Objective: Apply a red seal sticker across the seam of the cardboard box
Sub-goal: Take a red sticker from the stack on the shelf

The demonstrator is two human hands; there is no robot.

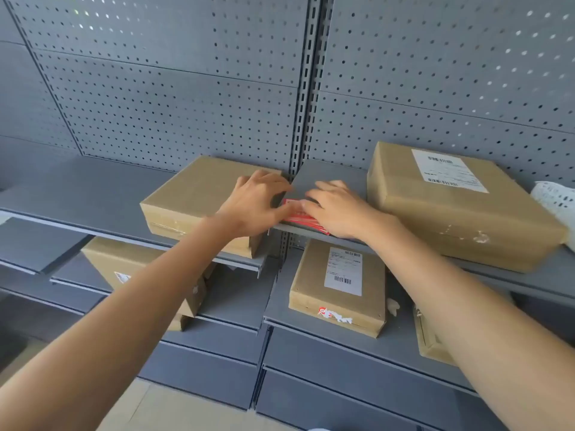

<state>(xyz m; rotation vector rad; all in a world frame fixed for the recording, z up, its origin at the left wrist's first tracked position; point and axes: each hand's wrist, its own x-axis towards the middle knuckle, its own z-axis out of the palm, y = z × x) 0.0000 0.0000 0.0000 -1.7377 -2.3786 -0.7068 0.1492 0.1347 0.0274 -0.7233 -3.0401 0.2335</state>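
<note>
A sheet of red seal stickers (301,216) lies on the grey upper shelf (329,177) between two cardboard boxes. My right hand (337,209) rests flat on the sheet and covers its right part. My left hand (259,202) reaches in from the left, its thumb and fingertips touching the sheet's left edge. A plain cardboard box (199,194) sits just left of my hands, partly behind the left hand. A larger taped box with a white label (460,209) stands to the right.
The shelf below holds a labelled box with a torn red sticker (339,284) and another box (133,265) at left. A cardboard corner (429,340) shows at lower right. White foam netting (557,197) lies at the far right. Grey pegboard (186,88) backs the shelves.
</note>
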